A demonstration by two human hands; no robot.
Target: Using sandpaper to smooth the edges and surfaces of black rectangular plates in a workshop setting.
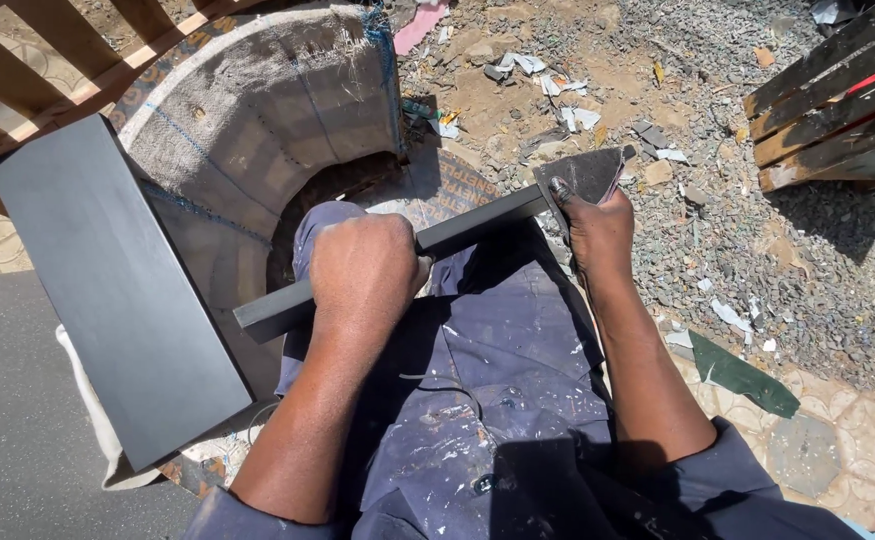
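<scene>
Bar [387, 268], dark grey, lies across the lap [497, 370]. Left hand [365, 272] is clenched around its middle; right hand [599, 232] presses a scraper [585, 176] on its far end. Grey panel [107, 285] leans at left.

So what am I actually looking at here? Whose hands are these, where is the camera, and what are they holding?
There is no machine: the one picture comes from a camera worn on a person's head, looking down at their own lap in paint-spattered blue work trousers. The left hand grips a long dark grey bar lying across the knees. The right hand presses a flat dark metal scraper blade against the bar's far end. At left a wide dark grey flat board leans on a curved frame covered in burlap. The ground is grey gravel and scattered debris, with dark wooden slats at upper right.
</scene>
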